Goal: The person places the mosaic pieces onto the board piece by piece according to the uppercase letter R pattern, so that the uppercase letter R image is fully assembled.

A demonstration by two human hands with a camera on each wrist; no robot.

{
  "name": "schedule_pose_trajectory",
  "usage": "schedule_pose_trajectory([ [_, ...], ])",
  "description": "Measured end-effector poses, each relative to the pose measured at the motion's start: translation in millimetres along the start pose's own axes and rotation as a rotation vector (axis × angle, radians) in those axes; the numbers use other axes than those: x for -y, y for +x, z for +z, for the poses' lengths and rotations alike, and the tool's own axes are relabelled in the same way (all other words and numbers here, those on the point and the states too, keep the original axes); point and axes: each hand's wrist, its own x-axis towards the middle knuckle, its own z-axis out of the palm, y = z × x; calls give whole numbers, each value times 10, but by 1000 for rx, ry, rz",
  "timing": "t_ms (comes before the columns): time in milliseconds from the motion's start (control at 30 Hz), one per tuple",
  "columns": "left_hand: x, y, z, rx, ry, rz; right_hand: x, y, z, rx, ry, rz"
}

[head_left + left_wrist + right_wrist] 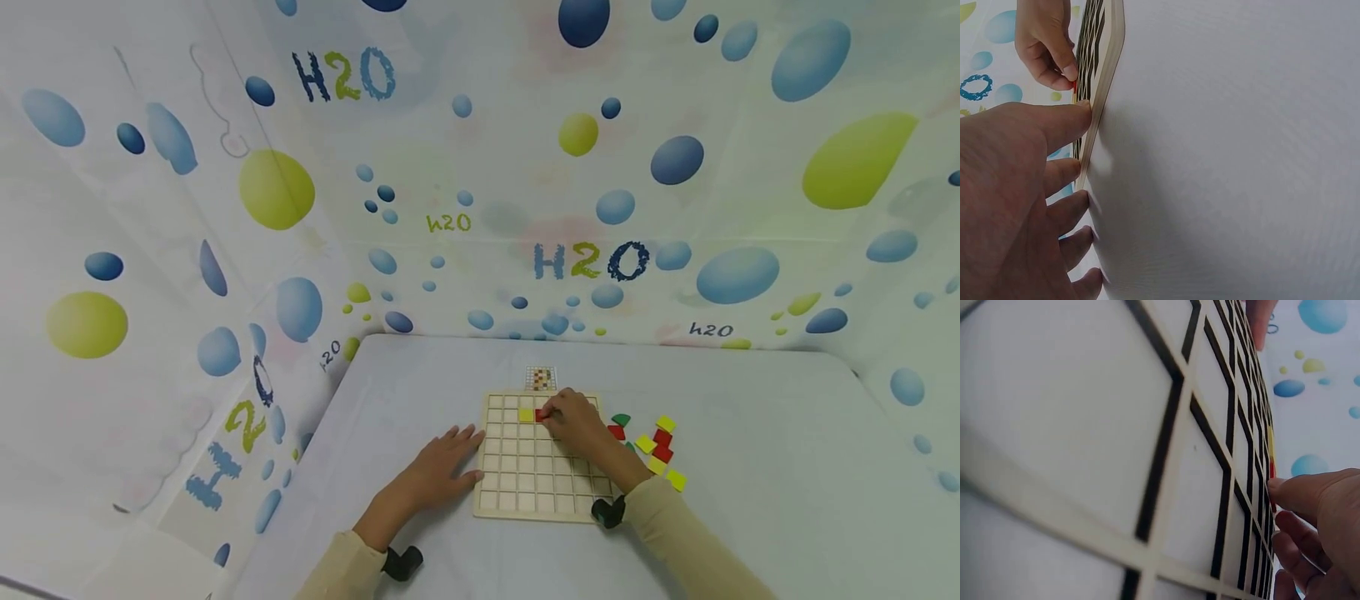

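A wooden grid board lies on the table. One yellow square tile sits in a cell of its second row from the far side. Just right of it, my right hand pinches a red tile between thumb and fingers, low over the board; the fingers hide part of it. In the right wrist view the thumb and fingers meet at the board's surface. With fingers spread, my left hand rests at the board's left edge, its thumb touching the rim.
Right of the board lie loose yellow tiles, red tiles and green curved pieces, some partly behind the right forearm. A small printed pattern card lies beyond the far edge. Bubble-printed sheeting hangs behind the table.
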Motion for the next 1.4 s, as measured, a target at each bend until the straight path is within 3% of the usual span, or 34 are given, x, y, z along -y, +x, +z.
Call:
schedule_pose_trajectory([
  [133, 7, 11, 12, -7, 5, 12, -51, -56, -76, 7, 14, -20],
  [233, 6, 13, 16, -9, 6, 17, -132, -121, -158, 22, 20, 13],
  [500, -3, 6, -3, -12, 4, 22, -440, -368, -536, -19, 4, 208],
  [700, -1, -8, 0, -2, 6, 11, -711, -549, -844, -57, -96, 406],
  [800, -6, -7, -2, -1, 0, 13, -822, -617, -965, -29, -149, 529],
  [867, -4, -5, 1, -1, -3, 13, -881, -651, -1026, 2, -163, 565],
  [1033, 21, 12, 24, -10, 12, 8, -931, -657, -1082, 20, -117, 539],
  [1233, 55, 21, 54, -17, 5, 24, -946, -593, -1014, 35, -44, 449],
  [1400, 56, 11, 44, -8, 4, 14, -972, -555, -955, 23, -29, 426],
])
